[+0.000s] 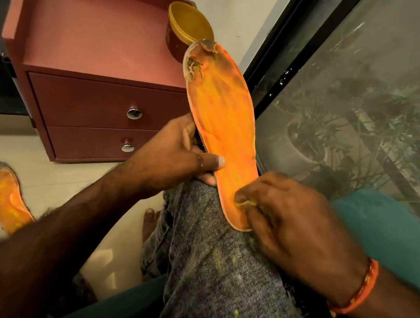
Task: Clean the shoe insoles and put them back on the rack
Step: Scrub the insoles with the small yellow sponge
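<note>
On my far left a second orange insole [2,196] lies flat on the floor. My left hand [175,155] grasps the middle of the worn orange insole [226,129], which stands propped on my raised knee [198,215], in front of a red drawer cabinet [101,98]. My right hand [288,218] pinches its heel end, yellowish residue under the fingertips

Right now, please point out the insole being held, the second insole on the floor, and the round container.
held insole [224,118]: head view, middle of its orange face.
second insole [1,195]: head view, its middle, on the floor.
round container [190,24]: head view, its yellow round face.
</note>
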